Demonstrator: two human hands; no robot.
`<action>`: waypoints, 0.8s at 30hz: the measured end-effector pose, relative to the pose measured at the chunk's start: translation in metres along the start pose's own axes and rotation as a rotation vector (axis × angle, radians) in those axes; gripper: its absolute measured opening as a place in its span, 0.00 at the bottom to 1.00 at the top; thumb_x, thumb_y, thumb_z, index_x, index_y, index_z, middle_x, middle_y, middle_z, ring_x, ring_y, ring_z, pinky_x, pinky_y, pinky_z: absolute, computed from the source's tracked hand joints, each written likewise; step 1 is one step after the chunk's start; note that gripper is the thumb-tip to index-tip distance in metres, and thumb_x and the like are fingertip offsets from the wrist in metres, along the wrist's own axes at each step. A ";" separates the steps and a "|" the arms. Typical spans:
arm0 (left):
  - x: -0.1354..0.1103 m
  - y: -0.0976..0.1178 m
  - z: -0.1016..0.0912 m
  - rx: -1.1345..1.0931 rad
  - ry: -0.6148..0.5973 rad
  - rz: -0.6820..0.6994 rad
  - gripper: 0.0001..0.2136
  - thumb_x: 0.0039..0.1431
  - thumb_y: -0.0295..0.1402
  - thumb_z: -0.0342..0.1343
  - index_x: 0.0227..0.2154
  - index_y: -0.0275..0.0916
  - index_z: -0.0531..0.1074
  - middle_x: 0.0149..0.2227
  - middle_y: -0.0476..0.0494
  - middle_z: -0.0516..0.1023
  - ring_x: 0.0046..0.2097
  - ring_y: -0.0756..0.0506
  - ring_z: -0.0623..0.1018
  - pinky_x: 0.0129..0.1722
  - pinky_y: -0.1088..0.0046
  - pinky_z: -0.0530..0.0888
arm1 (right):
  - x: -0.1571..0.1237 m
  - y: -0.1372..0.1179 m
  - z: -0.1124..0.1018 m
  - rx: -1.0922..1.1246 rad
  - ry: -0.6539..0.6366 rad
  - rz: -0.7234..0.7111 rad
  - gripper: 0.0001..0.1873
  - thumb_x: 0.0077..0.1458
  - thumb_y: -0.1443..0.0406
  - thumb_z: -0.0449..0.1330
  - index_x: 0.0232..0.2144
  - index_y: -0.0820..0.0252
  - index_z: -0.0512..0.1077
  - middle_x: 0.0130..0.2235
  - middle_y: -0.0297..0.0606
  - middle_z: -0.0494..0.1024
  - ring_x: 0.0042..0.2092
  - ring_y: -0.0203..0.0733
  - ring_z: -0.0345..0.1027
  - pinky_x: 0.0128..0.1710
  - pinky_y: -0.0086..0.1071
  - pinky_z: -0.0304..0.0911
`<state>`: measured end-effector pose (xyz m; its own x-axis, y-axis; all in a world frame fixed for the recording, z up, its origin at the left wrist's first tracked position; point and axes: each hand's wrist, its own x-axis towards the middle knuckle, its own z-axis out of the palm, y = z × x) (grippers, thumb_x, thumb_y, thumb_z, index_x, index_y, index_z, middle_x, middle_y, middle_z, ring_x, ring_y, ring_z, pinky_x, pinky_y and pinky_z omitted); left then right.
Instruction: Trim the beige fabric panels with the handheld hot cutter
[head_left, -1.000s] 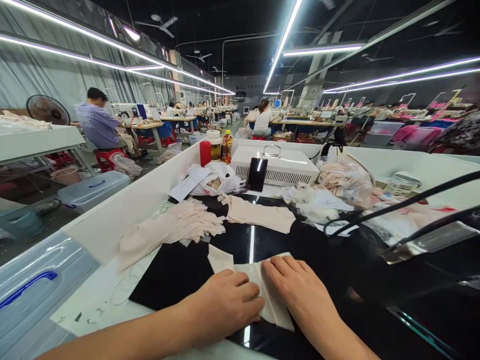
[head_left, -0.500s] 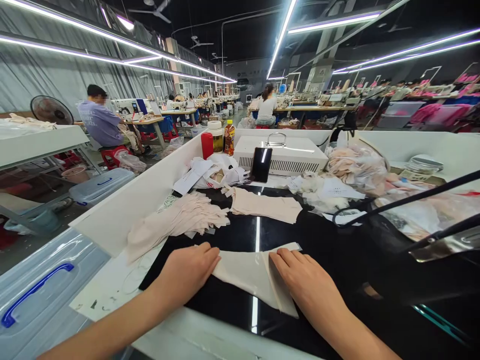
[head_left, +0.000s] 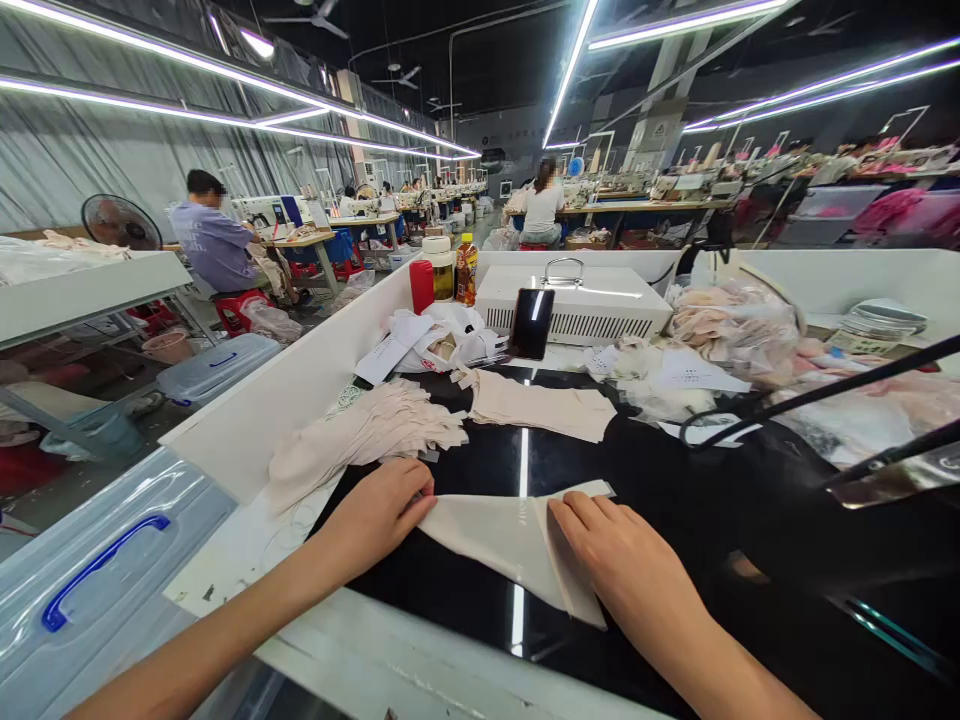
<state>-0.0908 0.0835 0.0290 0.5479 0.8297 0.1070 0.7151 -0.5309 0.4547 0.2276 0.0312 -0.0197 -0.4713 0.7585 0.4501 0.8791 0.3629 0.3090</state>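
A pale beige fabric piece (head_left: 495, 530) lies on the glossy black tabletop (head_left: 420, 585) between my hands. My left hand (head_left: 390, 500) is closed in a pinch on its left corner. Over the right end, my right hand (head_left: 619, 545) has its fingers together, gripping the cloth along a folded or layered strip; the thumb is hidden. Small faint print shows near that strip. Beyond my hands lie a neat stack of beige fabric pieces (head_left: 540, 403) and, to the left, a fanned heap of similar pieces (head_left: 367, 430).
A phone (head_left: 532, 325) leans on a white vented box (head_left: 577, 300). Bottles (head_left: 465, 272) stand at the back left. Plastic bags of fabric (head_left: 735, 320) lie at the right. A dark cable-like arm (head_left: 847, 385) reaches in from the right. A lidded bin (head_left: 112, 560) stands left.
My left hand has drawn its fingers into a tighter pinch, and the fabric's left end looks narrower. The right hand stays on the right end. The view has shifted slightly.
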 end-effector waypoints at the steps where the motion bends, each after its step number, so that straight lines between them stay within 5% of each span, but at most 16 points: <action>1: -0.001 0.004 -0.003 -0.043 -0.008 -0.025 0.09 0.73 0.37 0.49 0.37 0.41 0.71 0.40 0.46 0.78 0.42 0.43 0.75 0.42 0.67 0.69 | 0.000 0.000 0.000 -0.014 0.013 -0.023 0.20 0.57 0.84 0.54 0.41 0.57 0.73 0.36 0.37 0.80 0.35 0.43 0.73 0.36 0.35 0.63; 10: 0.004 0.032 -0.021 -0.601 -0.136 -0.339 0.17 0.62 0.52 0.56 0.36 0.43 0.67 0.23 0.58 0.61 0.25 0.50 0.63 0.25 0.76 0.62 | 0.001 -0.002 -0.004 -0.023 0.071 -0.029 0.18 0.54 0.83 0.57 0.38 0.60 0.75 0.34 0.37 0.80 0.33 0.44 0.74 0.34 0.36 0.64; 14: 0.010 0.015 -0.024 -0.312 -0.111 -0.389 0.12 0.65 0.45 0.55 0.43 0.44 0.70 0.29 0.53 0.72 0.31 0.45 0.73 0.28 0.72 0.71 | 0.002 -0.003 -0.003 -0.004 0.082 -0.022 0.20 0.50 0.85 0.57 0.37 0.61 0.77 0.34 0.36 0.81 0.32 0.43 0.75 0.32 0.37 0.65; 19: 0.006 0.001 -0.021 0.409 0.079 -0.147 0.08 0.71 0.30 0.51 0.48 0.40 0.73 0.48 0.39 0.79 0.48 0.36 0.80 0.45 0.60 0.76 | 0.004 -0.004 -0.017 0.046 0.122 -0.043 0.24 0.54 0.85 0.52 0.45 0.64 0.79 0.39 0.39 0.85 0.37 0.44 0.79 0.37 0.38 0.70; 22: 0.003 0.009 -0.011 0.450 0.140 0.118 0.09 0.75 0.27 0.48 0.46 0.39 0.74 0.47 0.39 0.79 0.48 0.38 0.80 0.47 0.61 0.77 | -0.009 0.005 -0.041 0.148 0.293 -0.093 0.25 0.63 0.83 0.50 0.54 0.66 0.78 0.49 0.43 0.86 0.47 0.46 0.79 0.50 0.41 0.71; 24: 0.003 0.019 0.000 0.361 0.135 0.296 0.09 0.76 0.26 0.48 0.45 0.39 0.74 0.47 0.41 0.80 0.47 0.41 0.80 0.49 0.64 0.77 | -0.030 0.017 -0.059 0.250 0.424 -0.065 0.21 0.65 0.79 0.58 0.56 0.62 0.79 0.52 0.42 0.86 0.51 0.47 0.78 0.57 0.44 0.69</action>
<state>-0.0752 0.0758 0.0379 0.7066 0.6363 0.3096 0.6551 -0.7536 0.0538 0.2527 -0.0173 0.0219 -0.4675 0.4621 0.7536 0.8126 0.5602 0.1606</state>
